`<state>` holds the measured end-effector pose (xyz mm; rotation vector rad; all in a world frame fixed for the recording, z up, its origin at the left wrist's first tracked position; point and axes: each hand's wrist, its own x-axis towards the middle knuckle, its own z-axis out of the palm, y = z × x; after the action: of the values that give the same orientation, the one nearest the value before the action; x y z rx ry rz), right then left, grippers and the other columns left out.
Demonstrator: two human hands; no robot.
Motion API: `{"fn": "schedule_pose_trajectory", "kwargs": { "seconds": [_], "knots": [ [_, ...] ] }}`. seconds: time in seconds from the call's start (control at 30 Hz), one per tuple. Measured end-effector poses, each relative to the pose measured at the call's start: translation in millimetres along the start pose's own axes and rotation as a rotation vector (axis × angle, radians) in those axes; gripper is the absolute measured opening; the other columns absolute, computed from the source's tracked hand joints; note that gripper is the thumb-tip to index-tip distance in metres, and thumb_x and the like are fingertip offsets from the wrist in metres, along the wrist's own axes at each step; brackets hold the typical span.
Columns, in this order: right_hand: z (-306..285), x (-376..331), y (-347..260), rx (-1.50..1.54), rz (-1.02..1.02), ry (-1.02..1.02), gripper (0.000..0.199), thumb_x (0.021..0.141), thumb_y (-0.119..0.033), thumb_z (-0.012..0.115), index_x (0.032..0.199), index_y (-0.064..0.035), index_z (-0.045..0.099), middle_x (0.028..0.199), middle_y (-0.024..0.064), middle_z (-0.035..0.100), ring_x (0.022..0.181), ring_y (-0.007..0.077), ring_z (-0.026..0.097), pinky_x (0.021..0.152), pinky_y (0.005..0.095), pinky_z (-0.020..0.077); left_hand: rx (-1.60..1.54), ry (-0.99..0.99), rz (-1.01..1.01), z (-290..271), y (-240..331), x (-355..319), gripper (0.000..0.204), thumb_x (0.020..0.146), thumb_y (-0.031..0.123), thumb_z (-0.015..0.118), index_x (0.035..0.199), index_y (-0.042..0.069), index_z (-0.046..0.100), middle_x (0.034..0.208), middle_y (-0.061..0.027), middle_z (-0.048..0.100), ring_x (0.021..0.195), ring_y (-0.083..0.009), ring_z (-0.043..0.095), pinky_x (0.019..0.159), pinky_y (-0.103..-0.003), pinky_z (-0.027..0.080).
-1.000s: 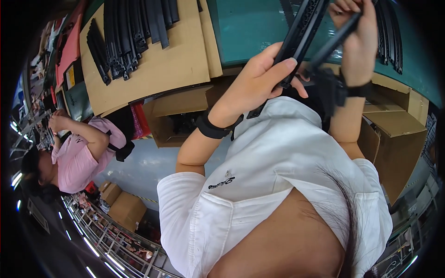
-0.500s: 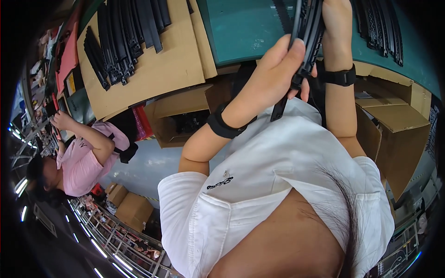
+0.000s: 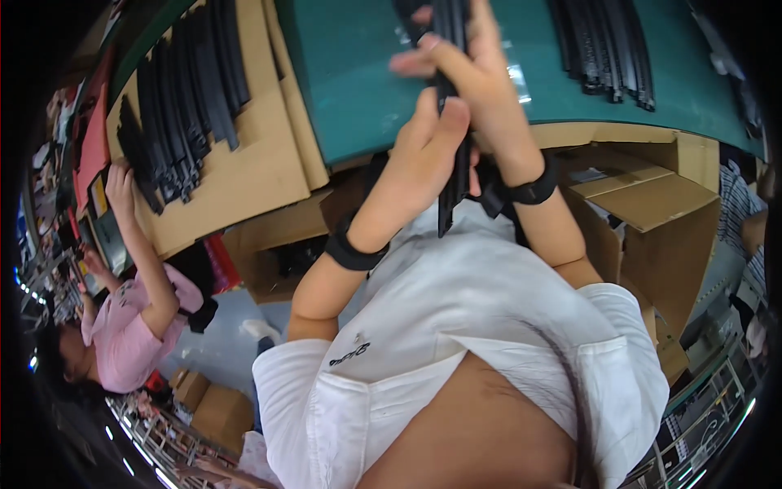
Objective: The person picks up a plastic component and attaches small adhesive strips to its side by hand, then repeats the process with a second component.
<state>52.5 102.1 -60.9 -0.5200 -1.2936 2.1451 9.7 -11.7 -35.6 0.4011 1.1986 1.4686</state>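
Note:
A bundle of long black plastic strips (image 3: 450,183) stands lengthwise in front of my body, its lower end over my white shirt. My left hand (image 3: 430,151) is closed round the lower part of it, thumb on top. Higher up, my right hand (image 3: 481,85) grips the strips from the right, its fingers reaching across to the left side and smeared by motion. The upper end of the bundle runs out of the picture. Each wrist wears a black band.
Rows of black strips (image 3: 183,106) lie on cardboard (image 3: 269,175) at the left. More strips (image 3: 603,53) lie at the right on the green tabletop (image 3: 350,106). Open cardboard boxes (image 3: 660,204) stand below the edge. At the left, a person in pink (image 3: 138,326) reaches toward the cardboard.
Both hands and the bundle have shifted left in the picture as the view moved. My right hand now reaches across the strips. The person in pink has raised an arm toward the strips on the cardboard.

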Motion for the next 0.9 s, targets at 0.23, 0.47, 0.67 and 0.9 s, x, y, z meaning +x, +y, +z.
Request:
{"fn": "schedule_pose_trajectory", "kwargs": {
  "seconds": [0.23, 0.47, 0.67, 0.9],
  "knots": [
    [57.5, 0.4, -92.6, -0.105, 0.451, 0.345, 0.073, 0.087, 0.005, 0.050, 0.148, -0.0091, 0.013, 0.124, 0.0172, 0.049, 0.102, 0.0251, 0.059, 0.091, 0.0359, 0.0460, 0.074, -0.139, -0.038, 0.1, 5.9, 3.3, 0.036, 0.083, 0.015, 0.069, 0.104, 0.000, 0.045, 0.068, -0.0031, 0.053, 0.053, -0.0121, 0.056, 0.050, -0.024, 0.045],
    [-23.8, -4.8, -47.5, -0.562, -0.185, -0.294, 0.050, 0.092, -0.016, 0.054, 0.137, 0.0002, 0.038, 0.118, 0.0138, 0.052, 0.102, 0.0201, 0.055, 0.089, 0.0290, 0.0434, -0.005, -0.152, -0.048, 6.8, 12.7, 13.4, 0.027, 0.078, 0.004, 0.071, 0.092, 0.001, 0.048, 0.069, -0.0028, 0.053, 0.053, -0.0112, 0.054, 0.049, -0.026, 0.042],
    [-93.5, 27.8, -90.1, -1.202, -0.093, 0.174, 0.067, 0.083, -0.032, 0.067, 0.137, -0.0024, 0.039, 0.120, 0.0165, 0.052, 0.104, 0.0255, 0.054, 0.090, 0.0349, 0.0446, -0.282, 0.024, -0.121, -11.1, 23.4, 4.1, 0.023, 0.079, 0.002, 0.067, 0.091, 0.003, 0.047, 0.067, -0.0034, 0.050, 0.050, -0.0109, 0.050, 0.048, -0.025, 0.040],
    [-133.0, 62.4, -68.5, -1.796, 0.127, 0.523, 0.068, 0.074, -0.034, 0.072, 0.128, -0.0002, 0.048, 0.118, 0.0226, 0.055, 0.110, 0.0349, 0.054, 0.091, 0.0402, 0.0452, -0.258, 0.013, -0.130, -16.0, 24.5, 1.1, 0.022, 0.080, 0.004, 0.066, 0.092, 0.004, 0.047, 0.065, -0.0029, 0.049, 0.050, -0.0105, 0.049, 0.047, -0.024, 0.039]
  ]
}}
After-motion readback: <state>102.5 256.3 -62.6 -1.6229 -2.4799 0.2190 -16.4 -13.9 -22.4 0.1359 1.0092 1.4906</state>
